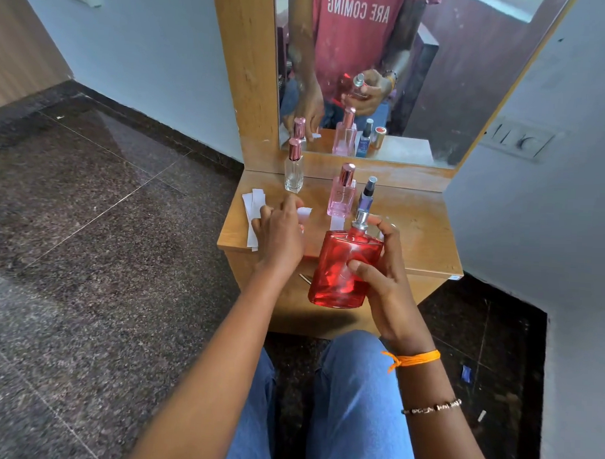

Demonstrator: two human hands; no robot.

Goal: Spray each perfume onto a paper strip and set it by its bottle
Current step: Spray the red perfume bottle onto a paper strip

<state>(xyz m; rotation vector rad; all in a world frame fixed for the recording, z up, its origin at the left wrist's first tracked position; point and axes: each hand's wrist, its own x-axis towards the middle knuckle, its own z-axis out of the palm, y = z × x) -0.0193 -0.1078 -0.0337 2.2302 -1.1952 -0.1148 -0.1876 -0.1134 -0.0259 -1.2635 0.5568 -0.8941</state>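
Note:
My right hand (385, 283) grips a large red perfume bottle (342, 268) with a bare silver sprayer, held upright above the front edge of the wooden dresser top (421, 233). My left hand (280, 232) rests over the dresser and pinches a white paper strip (304, 214) at its fingertips. A clear bottle with a pink cap (294, 167) stands at the back left. At the centre stands a pink bottle (343, 193), and another strip (336, 223) lies in front of it. A slim purple spray bottle (366, 195) stands behind the red one.
Several spare white strips (253, 214) lie at the dresser's left edge. A mirror (385, 77) rises behind the bottles and reflects them and a person's torso. Grey walls close in at the right; dark stone floor spreads to the left. My knees in jeans are below.

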